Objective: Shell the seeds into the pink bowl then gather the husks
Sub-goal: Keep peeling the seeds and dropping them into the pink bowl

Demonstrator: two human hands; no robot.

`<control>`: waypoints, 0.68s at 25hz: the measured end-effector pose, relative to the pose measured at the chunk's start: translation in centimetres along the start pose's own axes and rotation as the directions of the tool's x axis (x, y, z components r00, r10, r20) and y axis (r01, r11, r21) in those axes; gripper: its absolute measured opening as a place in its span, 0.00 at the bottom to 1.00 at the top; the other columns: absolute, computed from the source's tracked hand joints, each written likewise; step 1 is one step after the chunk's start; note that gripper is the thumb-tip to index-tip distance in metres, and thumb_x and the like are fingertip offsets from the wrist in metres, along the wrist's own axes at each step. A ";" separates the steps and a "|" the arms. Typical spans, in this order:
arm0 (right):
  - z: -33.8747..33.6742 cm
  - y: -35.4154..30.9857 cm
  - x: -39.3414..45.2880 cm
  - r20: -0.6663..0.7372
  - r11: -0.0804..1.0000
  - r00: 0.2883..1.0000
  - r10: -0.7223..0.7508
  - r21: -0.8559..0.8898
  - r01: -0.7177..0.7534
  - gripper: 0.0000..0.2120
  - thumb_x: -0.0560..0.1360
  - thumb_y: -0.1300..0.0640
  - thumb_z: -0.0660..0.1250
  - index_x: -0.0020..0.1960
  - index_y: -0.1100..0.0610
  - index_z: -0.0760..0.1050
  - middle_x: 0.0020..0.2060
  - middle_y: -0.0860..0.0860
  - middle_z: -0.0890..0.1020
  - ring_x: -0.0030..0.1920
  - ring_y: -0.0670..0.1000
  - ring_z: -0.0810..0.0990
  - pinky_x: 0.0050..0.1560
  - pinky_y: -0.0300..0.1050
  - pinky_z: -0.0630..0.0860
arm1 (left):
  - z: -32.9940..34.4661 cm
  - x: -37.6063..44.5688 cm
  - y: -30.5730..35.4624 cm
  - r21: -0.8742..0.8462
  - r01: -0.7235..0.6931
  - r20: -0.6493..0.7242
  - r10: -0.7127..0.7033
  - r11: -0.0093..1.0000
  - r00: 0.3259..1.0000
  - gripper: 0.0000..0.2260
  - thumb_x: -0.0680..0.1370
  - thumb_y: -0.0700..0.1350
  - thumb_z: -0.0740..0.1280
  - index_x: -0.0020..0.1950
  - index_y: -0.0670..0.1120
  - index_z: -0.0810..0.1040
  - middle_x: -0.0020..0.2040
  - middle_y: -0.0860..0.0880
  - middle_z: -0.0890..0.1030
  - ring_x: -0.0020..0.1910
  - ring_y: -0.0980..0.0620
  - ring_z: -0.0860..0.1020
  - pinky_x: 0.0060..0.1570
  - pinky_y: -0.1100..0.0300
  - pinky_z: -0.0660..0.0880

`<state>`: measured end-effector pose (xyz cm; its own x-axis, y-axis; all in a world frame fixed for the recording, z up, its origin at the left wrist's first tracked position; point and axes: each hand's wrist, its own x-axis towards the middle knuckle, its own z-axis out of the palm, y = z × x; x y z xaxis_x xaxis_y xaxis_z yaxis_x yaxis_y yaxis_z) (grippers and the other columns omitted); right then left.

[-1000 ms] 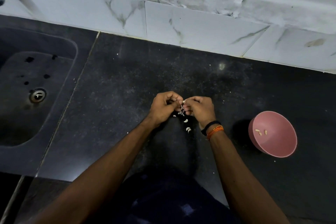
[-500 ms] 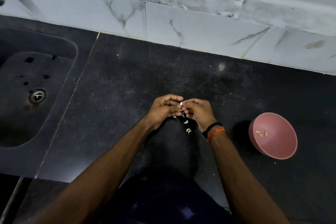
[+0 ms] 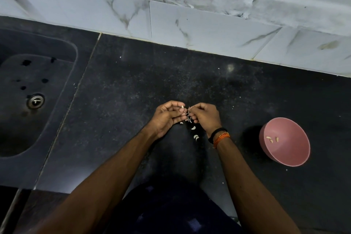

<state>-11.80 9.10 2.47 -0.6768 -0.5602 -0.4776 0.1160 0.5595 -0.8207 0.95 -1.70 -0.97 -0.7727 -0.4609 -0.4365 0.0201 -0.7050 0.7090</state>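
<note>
Step in hand: shelling — judged from a pale seed (image 3: 182, 106) at the fingertips and dry husk bits (image 3: 188, 115) hanging between the two hands.
Left hand (image 3: 167, 117): fingers curled, its grip pinching the seed at thumb and fingertip, just above the counter (image 3: 133, 91).
Right hand (image 3: 206, 117): fingers curled in toward the left grip, pinching the thin husk; the pinch itself is too small to read further.
Between the grips: the two nearly touch, the husk bridging them.
Below the grips: a few white pieces (image 3: 195, 137) on the counter, toward the person — seed or shell, I cannot tell which.
Pink bowl (image 3: 292, 156): well apart to the right of the right grip, tilted, a few shelled seeds (image 3: 271, 139) inside.
Progress: early — few seeds in the bowl, husks not yet gathered.
Next move calls for: freeing the kernel without crushing it, then carrying it right, across to the bowl.
</note>
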 end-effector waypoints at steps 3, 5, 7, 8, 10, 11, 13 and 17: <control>-0.2 0.4 0.0 -0.037 0.990 0.997 -0.063 -0.130 0.057 0.05 0.74 0.59 0.71 0.41 0.53 0.83 0.32 0.48 0.85 0.35 0.45 0.83 0.42 0.45 0.82 | -0.4 0.1 0.1 0.000 0.016 0.044 -0.016 1.000 0.999 0.11 0.76 0.30 0.68 0.57 0.38 0.81 0.46 0.42 0.84 0.44 0.50 0.83 0.46 0.57 0.81; -0.1 0.4 -0.1 -0.040 0.974 0.992 -0.117 -0.197 0.107 0.03 0.72 0.57 0.74 0.40 0.51 0.83 0.34 0.48 0.85 0.38 0.47 0.84 0.45 0.46 0.83 | -0.6 0.1 0.2 -0.014 0.034 0.063 -0.033 0.999 0.997 0.13 0.74 0.32 0.69 0.58 0.38 0.81 0.46 0.42 0.84 0.44 0.50 0.83 0.46 0.57 0.81; 0.0 0.3 -0.2 -0.027 0.956 0.983 -0.179 -0.239 0.168 0.04 0.72 0.58 0.76 0.40 0.51 0.83 0.36 0.46 0.85 0.40 0.46 0.84 0.46 0.44 0.82 | -0.8 0.1 0.3 -0.037 0.054 0.069 -0.052 0.998 0.996 0.13 0.73 0.33 0.70 0.58 0.38 0.82 0.46 0.42 0.84 0.44 0.50 0.83 0.47 0.56 0.81; 0.0 0.2 -0.3 -0.007 0.947 0.977 -0.213 -0.249 0.205 0.04 0.73 0.59 0.75 0.41 0.51 0.84 0.37 0.45 0.85 0.42 0.45 0.84 0.47 0.42 0.81 | -0.8 0.1 0.3 -0.046 0.062 0.070 -0.059 0.997 0.996 0.13 0.74 0.33 0.69 0.58 0.37 0.82 0.46 0.41 0.84 0.43 0.50 0.83 0.47 0.56 0.81; 0.0 0.0 -0.4 0.022 0.934 0.964 -0.266 -0.243 0.263 0.05 0.75 0.60 0.73 0.45 0.52 0.86 0.40 0.44 0.86 0.44 0.42 0.84 0.50 0.41 0.81 | -0.9 0.1 0.3 -0.055 0.067 0.073 -0.063 0.996 0.995 0.12 0.75 0.31 0.68 0.58 0.36 0.82 0.45 0.41 0.84 0.43 0.50 0.82 0.46 0.56 0.81; 0.0 -0.1 -0.5 0.026 0.936 0.961 -0.275 -0.224 0.273 0.05 0.76 0.59 0.72 0.46 0.52 0.86 0.40 0.44 0.86 0.44 0.43 0.85 0.50 0.42 0.81 | -0.9 0.2 0.4 -0.055 0.063 0.073 -0.059 0.996 0.996 0.11 0.75 0.31 0.68 0.58 0.36 0.81 0.45 0.41 0.83 0.42 0.50 0.82 0.46 0.56 0.81; 0.0 -0.3 -0.5 0.042 0.950 0.964 -0.262 -0.166 0.265 0.05 0.77 0.58 0.71 0.47 0.52 0.86 0.40 0.45 0.87 0.43 0.45 0.85 0.48 0.44 0.83 | -0.9 0.2 0.4 -0.049 0.051 0.073 -0.048 0.997 0.996 0.09 0.76 0.31 0.67 0.55 0.37 0.81 0.44 0.41 0.82 0.41 0.49 0.82 0.44 0.56 0.81; 0.2 -0.9 -0.7 0.082 0.969 0.971 -0.226 -0.080 0.233 0.05 0.78 0.60 0.70 0.47 0.55 0.85 0.37 0.49 0.86 0.39 0.46 0.85 0.44 0.44 0.83 | -0.9 0.3 0.5 -0.037 0.051 0.065 -0.049 0.998 0.997 0.07 0.77 0.30 0.65 0.49 0.38 0.81 0.40 0.41 0.80 0.40 0.49 0.80 0.40 0.58 0.78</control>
<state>-11.30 8.89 3.45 -0.6235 -0.7204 -0.3037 -0.1028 0.4606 -0.8816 1.30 -2.65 -1.20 -0.8121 -0.3904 -0.4338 0.0043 -0.7473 0.6645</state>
